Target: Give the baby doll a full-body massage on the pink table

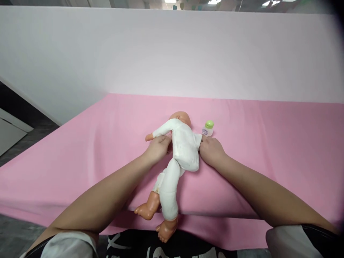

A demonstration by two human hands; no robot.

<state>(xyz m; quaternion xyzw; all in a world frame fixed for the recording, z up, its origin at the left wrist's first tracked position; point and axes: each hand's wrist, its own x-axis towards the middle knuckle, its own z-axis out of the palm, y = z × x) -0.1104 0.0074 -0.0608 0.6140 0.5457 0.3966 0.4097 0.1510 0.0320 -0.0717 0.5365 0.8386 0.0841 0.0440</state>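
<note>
A baby doll [185, 145] with a white cloth body lies on a pink sheet, its head away from me and turned so that no face shows. Its legs cross and its feet reach past the near edge. My left hand [159, 147] is closed at the doll's left-hand side, just below its outstretched arm, with the fingertips partly hidden by the torso. On the other side my right hand [211, 149] is closed round the end of the doll's other arm. A small clear bottle [208, 128] with a green cap stands just beyond my right hand.
The pink sheet [258, 143] covers a wide table whose near edge runs in front of my body. A white wall panel [172, 53] rises behind it. Grey floor [16, 233] shows at the lower left.
</note>
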